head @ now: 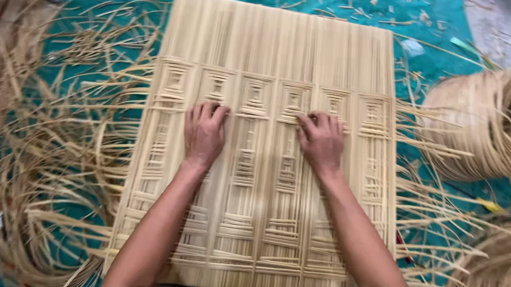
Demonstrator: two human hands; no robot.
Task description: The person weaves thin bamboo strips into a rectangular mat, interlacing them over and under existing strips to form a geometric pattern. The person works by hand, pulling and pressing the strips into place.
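We see left hand [204, 131] and right hand [321, 141] pressed palm-down on woven cane panel [270, 59], fingers curled at weave, grasping nothing. Panel lies flat on teal sheet [440, 48]. Loose cane strips [45, 153] left; coiled cane bundle [482, 129] right.

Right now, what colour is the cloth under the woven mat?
The cloth is teal, seen best in the head view around the pale straw-coloured mat.

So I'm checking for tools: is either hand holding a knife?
No, the left hand and right hand press bare on the woven panel.
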